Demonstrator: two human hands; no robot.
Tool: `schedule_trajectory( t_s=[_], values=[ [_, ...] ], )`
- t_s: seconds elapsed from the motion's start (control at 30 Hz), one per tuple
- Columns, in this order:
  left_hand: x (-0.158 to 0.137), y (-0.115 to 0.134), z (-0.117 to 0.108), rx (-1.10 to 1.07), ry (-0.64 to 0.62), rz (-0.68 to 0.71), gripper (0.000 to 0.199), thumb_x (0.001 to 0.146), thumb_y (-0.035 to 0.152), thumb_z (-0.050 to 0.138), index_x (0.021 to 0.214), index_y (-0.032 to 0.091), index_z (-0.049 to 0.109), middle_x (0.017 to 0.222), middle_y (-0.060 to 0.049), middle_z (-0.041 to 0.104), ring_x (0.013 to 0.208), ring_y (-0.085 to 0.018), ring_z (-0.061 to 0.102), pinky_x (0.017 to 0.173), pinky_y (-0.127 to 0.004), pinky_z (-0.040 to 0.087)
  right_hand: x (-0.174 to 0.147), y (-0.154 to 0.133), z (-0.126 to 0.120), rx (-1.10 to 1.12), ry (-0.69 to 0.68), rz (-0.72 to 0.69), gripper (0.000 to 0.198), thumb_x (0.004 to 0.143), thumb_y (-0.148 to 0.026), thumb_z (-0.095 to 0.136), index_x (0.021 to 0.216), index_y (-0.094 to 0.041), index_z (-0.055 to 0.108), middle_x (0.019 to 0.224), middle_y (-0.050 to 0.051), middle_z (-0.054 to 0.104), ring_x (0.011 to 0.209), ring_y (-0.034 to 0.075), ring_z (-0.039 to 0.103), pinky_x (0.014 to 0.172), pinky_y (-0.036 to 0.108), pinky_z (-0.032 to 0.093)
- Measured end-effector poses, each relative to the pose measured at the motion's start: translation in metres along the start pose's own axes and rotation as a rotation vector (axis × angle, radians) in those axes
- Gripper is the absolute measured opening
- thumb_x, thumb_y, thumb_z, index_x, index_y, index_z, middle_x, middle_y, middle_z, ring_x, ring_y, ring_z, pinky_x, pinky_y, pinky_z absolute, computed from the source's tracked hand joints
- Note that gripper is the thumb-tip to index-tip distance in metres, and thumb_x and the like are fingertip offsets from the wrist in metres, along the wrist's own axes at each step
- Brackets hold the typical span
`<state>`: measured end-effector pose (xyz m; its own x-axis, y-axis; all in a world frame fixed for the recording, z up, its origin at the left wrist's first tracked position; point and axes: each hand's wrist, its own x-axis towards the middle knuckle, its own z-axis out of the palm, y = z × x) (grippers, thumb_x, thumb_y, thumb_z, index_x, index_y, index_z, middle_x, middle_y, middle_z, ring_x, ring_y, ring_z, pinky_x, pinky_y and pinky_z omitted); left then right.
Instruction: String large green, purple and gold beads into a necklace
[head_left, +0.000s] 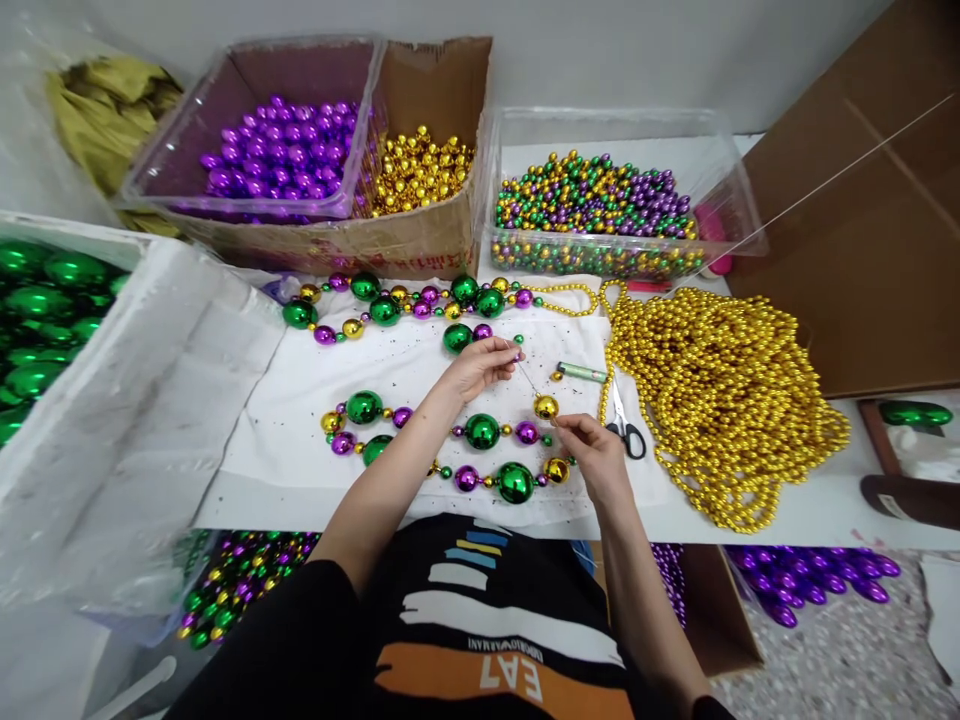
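Note:
My left hand point(486, 366) pinches a small purple bead point(519, 355) on a thin string. That string runs down to a large gold bead point(546, 407). Just below the gold bead, the fingertips of my right hand point(594, 448) are closed on the string, though the exact grip is hard to see. A long strand of green, purple and gold beads point(481, 432) lies looped beneath my hands, partly hidden by my left forearm. Close to my left hand are a big green bead point(457, 339) and a purple one.
Scissors point(627, 425) and a green lighter point(583, 372) lie right of my hands. Gold bead chains point(720, 400) are heaped further right. Behind stand a cardboard box point(420, 240) and a clear bin point(622, 250) of beads. Left is a white box point(195, 330) of green balls.

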<state>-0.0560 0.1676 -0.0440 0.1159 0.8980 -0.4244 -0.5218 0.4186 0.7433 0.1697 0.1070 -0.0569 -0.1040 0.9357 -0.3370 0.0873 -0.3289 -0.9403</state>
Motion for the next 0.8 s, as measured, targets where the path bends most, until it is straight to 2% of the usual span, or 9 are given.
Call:
schedule_trajectory(
  t_s=[0.17,0.33,0.4,0.47,0.6,0.67,0.73,0.8],
  values=[
    [-0.004,-0.004,0.008,0.125,-0.064,0.037,0.032,0.068,0.033,0.084,0.082,0.011,0.067,0.086,-0.005,0.072,0.063,-0.006,0.061,0.063,-0.021,0.050,0.012,0.000,0.009,0.098,-0.060,0.089,0.033,0.058,-0.039,0.085,0.077,-0.018,0.068,0.065,-0.002,0.064,0.045,0.010,0.054,0.048,0.025,0.048],
    [-0.011,-0.002,0.012,0.306,-0.159,0.063,0.030,0.073,0.038,0.079,0.085,0.012,0.070,0.090,-0.008,0.072,0.065,-0.008,0.061,0.063,-0.023,0.050,0.019,0.002,0.009,0.144,-0.040,0.091,0.027,0.059,-0.035,0.083,0.074,-0.018,0.068,0.066,-0.003,0.065,0.044,0.007,0.050,0.046,0.024,0.045],
    [-0.013,0.003,0.010,0.370,-0.143,0.104,0.031,0.074,0.038,0.077,0.091,0.012,0.071,0.088,-0.006,0.071,0.065,-0.008,0.061,0.063,-0.023,0.049,0.019,0.002,0.008,0.146,-0.029,0.091,0.025,0.059,-0.034,0.082,0.073,-0.018,0.069,0.064,-0.003,0.064,0.044,0.008,0.050,0.046,0.024,0.045],
    [-0.013,0.011,0.002,0.451,-0.026,0.204,0.027,0.078,0.035,0.072,0.095,0.014,0.071,0.087,-0.004,0.071,0.064,-0.008,0.060,0.062,-0.022,0.048,0.017,0.001,0.007,0.132,-0.019,0.083,0.025,0.059,-0.034,0.082,0.073,-0.018,0.069,0.063,-0.003,0.063,0.044,0.009,0.050,0.046,0.025,0.045],
    [-0.013,0.029,-0.023,0.774,0.501,0.535,0.011,0.084,0.023,0.062,0.092,0.018,0.069,0.095,-0.004,0.070,0.078,-0.014,0.061,0.076,-0.027,0.049,0.010,0.000,0.002,0.117,0.005,0.092,0.026,0.059,-0.035,0.083,0.073,-0.018,0.069,0.062,-0.002,0.063,0.046,0.009,0.051,0.045,0.025,0.045],
    [-0.014,0.033,-0.033,0.960,0.674,0.605,0.012,0.083,0.019,0.064,0.094,0.019,0.068,0.103,-0.007,0.068,0.090,-0.018,0.061,0.084,-0.030,0.048,0.007,0.000,0.001,0.129,0.006,0.114,0.027,0.058,-0.034,0.084,0.074,-0.017,0.070,0.061,-0.002,0.063,0.046,0.009,0.051,0.045,0.024,0.044],
    [-0.017,0.031,-0.037,1.039,0.717,0.625,0.017,0.081,0.019,0.066,0.098,0.019,0.067,0.108,-0.008,0.067,0.096,-0.021,0.060,0.086,-0.033,0.048,0.006,0.001,0.002,0.149,0.000,0.131,0.027,0.057,-0.034,0.084,0.073,-0.017,0.070,0.058,-0.003,0.061,0.045,0.009,0.050,0.045,0.024,0.043],
    [-0.020,0.022,-0.032,0.966,0.669,0.642,0.016,0.083,0.022,0.065,0.099,0.018,0.066,0.106,-0.008,0.067,0.093,-0.019,0.060,0.083,-0.032,0.049,0.007,0.001,0.006,0.166,-0.013,0.137,0.026,0.057,-0.033,0.084,0.072,-0.018,0.069,0.056,-0.004,0.059,0.044,0.009,0.049,0.045,0.024,0.042]
  ],
)
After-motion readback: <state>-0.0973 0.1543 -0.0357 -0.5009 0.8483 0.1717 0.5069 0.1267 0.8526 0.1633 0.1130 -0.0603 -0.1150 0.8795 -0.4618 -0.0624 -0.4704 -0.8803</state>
